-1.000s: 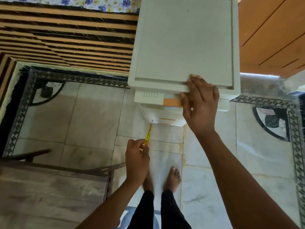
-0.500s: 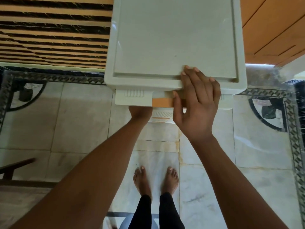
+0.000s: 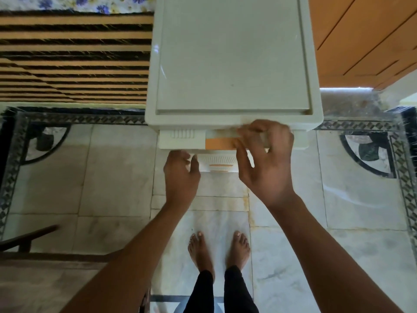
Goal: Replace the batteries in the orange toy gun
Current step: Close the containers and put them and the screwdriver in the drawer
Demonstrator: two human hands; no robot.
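Observation:
A white plastic drawer cabinet [image 3: 232, 64] stands in front of me, seen from above. Its top drawer front [image 3: 180, 141], white with an orange patch [image 3: 218, 143], sticks out a little. My right hand [image 3: 266, 163] grips that front from above, fingers curled over its edge and blurred. My left hand [image 3: 180, 179] is lower, beside the ribbed front of a lower drawer [image 3: 216, 163], with its fingertips hidden under the top drawer. No screwdriver shows in it. Neither the orange toy gun nor any batteries are in view.
A brown striped mat [image 3: 74, 59] lies left of the cabinet and an orange wooden door [image 3: 365, 37] is to its right. A wooden piece of furniture [image 3: 33, 279] fills the lower left. My bare feet [image 3: 218, 249] stand on the marble floor.
My left hand, which held a yellow screwdriver a second ago, rose to the drawers and the tool is out of sight. My right hand slid from the cabinet top onto the drawer front.

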